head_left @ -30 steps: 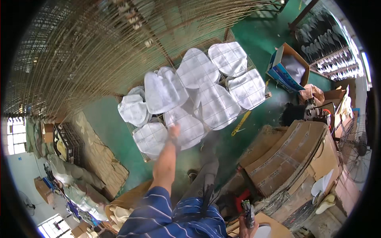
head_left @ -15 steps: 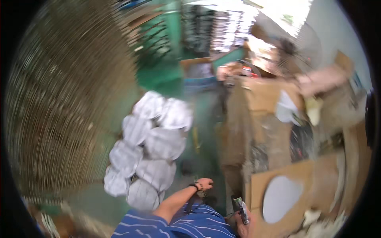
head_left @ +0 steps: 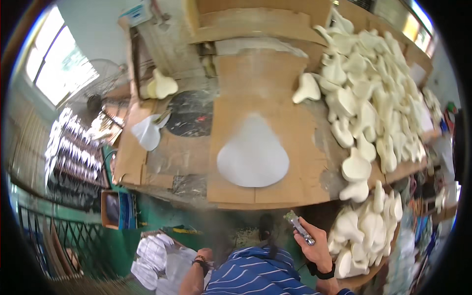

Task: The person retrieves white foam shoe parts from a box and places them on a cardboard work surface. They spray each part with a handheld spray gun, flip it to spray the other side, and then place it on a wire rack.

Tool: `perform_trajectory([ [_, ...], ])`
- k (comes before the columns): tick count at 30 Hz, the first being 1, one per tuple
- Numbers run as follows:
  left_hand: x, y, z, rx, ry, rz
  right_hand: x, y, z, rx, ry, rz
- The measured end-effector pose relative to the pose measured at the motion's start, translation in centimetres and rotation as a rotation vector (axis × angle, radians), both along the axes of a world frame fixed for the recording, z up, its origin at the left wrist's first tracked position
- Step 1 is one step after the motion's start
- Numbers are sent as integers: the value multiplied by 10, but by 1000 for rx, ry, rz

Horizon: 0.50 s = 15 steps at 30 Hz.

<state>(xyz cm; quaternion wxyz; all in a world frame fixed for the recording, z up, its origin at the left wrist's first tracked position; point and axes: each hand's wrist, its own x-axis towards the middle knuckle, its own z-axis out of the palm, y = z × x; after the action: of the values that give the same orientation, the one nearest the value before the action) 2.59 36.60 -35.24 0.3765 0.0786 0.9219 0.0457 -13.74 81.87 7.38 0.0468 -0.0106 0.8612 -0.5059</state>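
Note:
My right hand is closed around a small metal hand tool with a greenish tip, just off the front edge of the table; its exact kind is unclear. My left hand hangs low beside my body, loosely curled, and I see nothing in it. Close to that hand lies a stack of white cut pieces. On the cardboard in front of me lies one flat white teardrop-shaped piece, its narrow end pointing away and looking hazy.
Cream foam bicycle-saddle pads are heaped on the right of the table, with a second heap lower down. Far left on the table are a white piece and a dark round patch. A fan and a blue box stand left.
My view has swung right to face the table. The white teardrop piece now lies straight ahead, and the white stack is at lower left. The metal tool is still in my right hand.

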Motion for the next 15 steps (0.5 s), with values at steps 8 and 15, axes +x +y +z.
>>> perform_trajectory([
  [8, -87, -35, -3, 657, -31, 636, 66, 5, 67, 66, 19, -213],
  [15, -132, 8, 36, 878, -124, 1253, 43, -14, 86, 114, 156, -197],
])
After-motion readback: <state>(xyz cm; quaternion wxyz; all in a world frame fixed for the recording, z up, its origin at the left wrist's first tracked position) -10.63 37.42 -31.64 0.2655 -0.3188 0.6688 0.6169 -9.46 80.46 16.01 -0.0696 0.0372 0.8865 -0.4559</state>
